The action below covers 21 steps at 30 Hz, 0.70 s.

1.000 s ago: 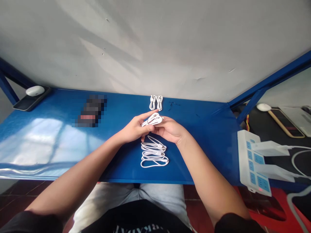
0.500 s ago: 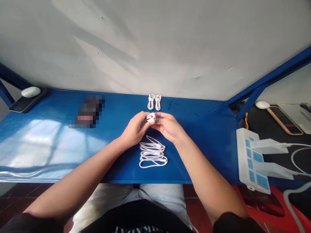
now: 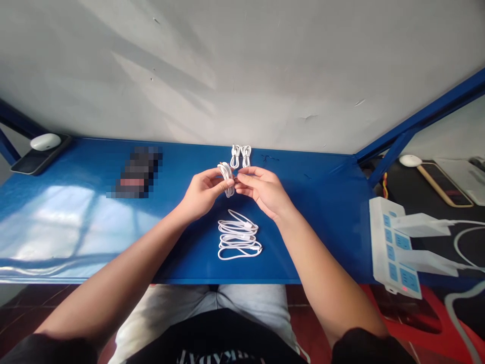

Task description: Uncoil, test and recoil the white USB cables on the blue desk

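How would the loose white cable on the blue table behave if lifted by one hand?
The loose white cable probably flops: it lies in slack, uneven loops that would likely sag and spread. It looks thin, so probably light. Lying flat, it should not roll.

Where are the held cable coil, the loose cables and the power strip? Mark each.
held cable coil (image 3: 226, 171): head view, upper loops above the fingers.
loose cables (image 3: 238, 238): head view, centre of the pile.
power strip (image 3: 379, 237): head view, bare white left edge.
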### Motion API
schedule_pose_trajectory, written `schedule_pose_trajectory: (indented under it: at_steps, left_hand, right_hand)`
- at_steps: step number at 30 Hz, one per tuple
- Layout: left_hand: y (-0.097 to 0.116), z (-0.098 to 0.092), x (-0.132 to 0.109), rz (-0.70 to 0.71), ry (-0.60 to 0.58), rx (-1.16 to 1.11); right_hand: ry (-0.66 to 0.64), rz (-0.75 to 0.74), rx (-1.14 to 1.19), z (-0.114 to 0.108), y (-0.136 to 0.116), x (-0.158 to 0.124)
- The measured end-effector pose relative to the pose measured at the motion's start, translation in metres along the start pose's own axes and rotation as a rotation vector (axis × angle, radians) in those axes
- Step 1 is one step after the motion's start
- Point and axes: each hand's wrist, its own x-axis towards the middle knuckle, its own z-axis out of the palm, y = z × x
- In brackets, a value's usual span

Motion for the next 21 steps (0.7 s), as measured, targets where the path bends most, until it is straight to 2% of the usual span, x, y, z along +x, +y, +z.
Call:
schedule_pose_trajectory:
  at_steps: [5,9,12,16,21]
  left_hand:
    - [0.0029,0.0014,-0.0003,-0.159,0.058,-0.187]
    - [0.0038,0.0001,0.0002,-0.207,0.069,-0.233]
    - [0.0046,-0.0008,0.0011,-0.215,0.083,-0.264]
    - [0.0050,-0.0011,0.0013,-0.212,0.081,-0.271]
    - [0.0021,-0.0006,0.0020,-0.216,0.111,-0.283]
  right_hand:
    - [0.023,-0.244,-0.258,-0.0003,0.0017,-0.0006]
    - [0.053,-0.500,-0.536,-0.0015,0.0026,-0.0036]
    - [0.000,-0.639,-0.713,-0.0017,0.0005,-0.0076]
    - [-0.034,-0.711,-0.842,-0.0006,0.0002,-0.0093]
    - [-0.009,-0.687,-0.851,0.0017,0.0043,-0.0071]
